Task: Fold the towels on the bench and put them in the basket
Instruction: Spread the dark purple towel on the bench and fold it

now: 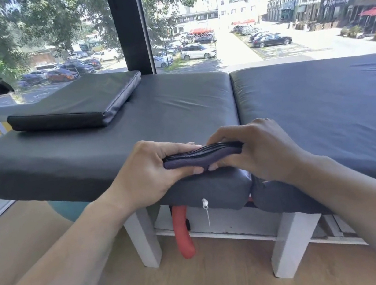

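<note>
Left hand [152,172], right hand [255,153] — both pinching.

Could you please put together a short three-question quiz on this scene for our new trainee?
1. True or false: the folded towel is held by both hands, the left hand and the right hand.
2. Multiple choice: where does the flat black cushion lie? A) on the floor B) on the far left part of the bench C) under the bench
3. Short answer: is the basket visible in this view?

Key
1. True; each hand grips one end, thumbs under, fingers on top.
2. B
3. No, no basket shows.
</note>
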`<action>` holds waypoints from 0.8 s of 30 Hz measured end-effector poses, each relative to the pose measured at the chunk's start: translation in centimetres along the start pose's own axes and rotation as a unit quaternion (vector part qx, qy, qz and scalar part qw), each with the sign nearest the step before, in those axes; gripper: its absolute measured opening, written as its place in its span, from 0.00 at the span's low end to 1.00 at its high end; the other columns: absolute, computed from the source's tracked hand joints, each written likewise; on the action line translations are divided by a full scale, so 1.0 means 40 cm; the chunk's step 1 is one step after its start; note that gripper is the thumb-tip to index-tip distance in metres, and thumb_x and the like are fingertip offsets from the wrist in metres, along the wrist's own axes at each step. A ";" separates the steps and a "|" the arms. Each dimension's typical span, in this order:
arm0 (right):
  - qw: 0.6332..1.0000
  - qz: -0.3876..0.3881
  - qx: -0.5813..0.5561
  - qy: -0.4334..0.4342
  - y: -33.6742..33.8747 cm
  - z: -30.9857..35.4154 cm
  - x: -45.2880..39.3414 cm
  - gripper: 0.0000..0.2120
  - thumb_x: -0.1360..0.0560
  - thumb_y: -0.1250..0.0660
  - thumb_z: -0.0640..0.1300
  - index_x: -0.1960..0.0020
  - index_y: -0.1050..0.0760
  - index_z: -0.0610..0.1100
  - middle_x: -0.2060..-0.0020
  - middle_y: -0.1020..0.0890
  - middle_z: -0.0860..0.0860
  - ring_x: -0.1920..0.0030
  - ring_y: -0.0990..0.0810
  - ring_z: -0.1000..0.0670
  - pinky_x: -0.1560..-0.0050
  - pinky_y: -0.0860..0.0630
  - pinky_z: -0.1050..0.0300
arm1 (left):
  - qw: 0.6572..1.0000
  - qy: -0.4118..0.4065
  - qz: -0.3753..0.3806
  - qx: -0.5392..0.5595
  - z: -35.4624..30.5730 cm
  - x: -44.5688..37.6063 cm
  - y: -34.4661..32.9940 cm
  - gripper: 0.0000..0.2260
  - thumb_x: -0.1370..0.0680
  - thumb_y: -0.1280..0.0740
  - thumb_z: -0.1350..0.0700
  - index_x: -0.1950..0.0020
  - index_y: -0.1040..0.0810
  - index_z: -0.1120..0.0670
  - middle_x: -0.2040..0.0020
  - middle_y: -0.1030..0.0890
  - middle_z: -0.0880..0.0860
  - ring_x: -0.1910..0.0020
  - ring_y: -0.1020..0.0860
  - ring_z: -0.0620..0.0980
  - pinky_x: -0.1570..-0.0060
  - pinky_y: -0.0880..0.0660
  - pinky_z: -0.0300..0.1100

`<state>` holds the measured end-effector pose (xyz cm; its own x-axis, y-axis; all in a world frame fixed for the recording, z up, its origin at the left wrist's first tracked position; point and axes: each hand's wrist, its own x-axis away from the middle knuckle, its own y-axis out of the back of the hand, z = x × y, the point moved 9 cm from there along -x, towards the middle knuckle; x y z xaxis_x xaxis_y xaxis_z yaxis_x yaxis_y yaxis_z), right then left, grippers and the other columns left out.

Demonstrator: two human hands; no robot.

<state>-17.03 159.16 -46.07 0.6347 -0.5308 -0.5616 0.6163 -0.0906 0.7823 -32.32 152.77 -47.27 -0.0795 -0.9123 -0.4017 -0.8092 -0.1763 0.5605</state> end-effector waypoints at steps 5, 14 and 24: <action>1.000 0.009 -0.017 -0.013 -0.004 -0.003 -0.004 0.20 0.36 0.27 0.69 0.46 0.20 0.64 0.61 0.14 0.61 0.60 0.18 0.56 0.55 0.22 0.55 | 1.000 0.021 0.005 -0.013 0.018 0.000 -0.003 0.10 0.25 0.23 0.55 0.44 0.15 0.46 0.51 0.13 0.42 0.49 0.16 0.41 0.47 0.23 0.37; 0.977 0.036 -0.178 -0.111 0.002 -0.050 -0.009 0.14 0.38 0.17 0.53 0.55 0.15 0.57 0.60 0.14 0.60 0.57 0.16 0.59 0.54 0.22 0.61 | 0.996 0.028 -0.079 0.021 0.029 -0.002 0.032 0.13 0.28 0.22 0.57 0.44 0.16 0.51 0.51 0.13 0.45 0.50 0.16 0.40 0.48 0.25 0.31; 0.900 0.095 -0.367 -0.217 -0.053 -0.053 0.018 0.16 0.29 0.27 0.56 0.45 0.17 0.50 0.53 0.12 0.53 0.52 0.14 0.55 0.53 0.21 0.62 | 0.952 0.148 -0.246 0.106 0.092 0.013 0.053 0.14 0.24 0.29 0.40 0.45 0.18 0.47 0.53 0.16 0.45 0.55 0.20 0.36 0.58 0.28 0.27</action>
<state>-16.90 160.76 -48.69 0.6174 -0.7714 -0.1543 0.7588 0.5322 0.3755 -36.20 153.27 -48.96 0.4819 -0.8085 -0.3376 -0.8079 -0.5592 0.1859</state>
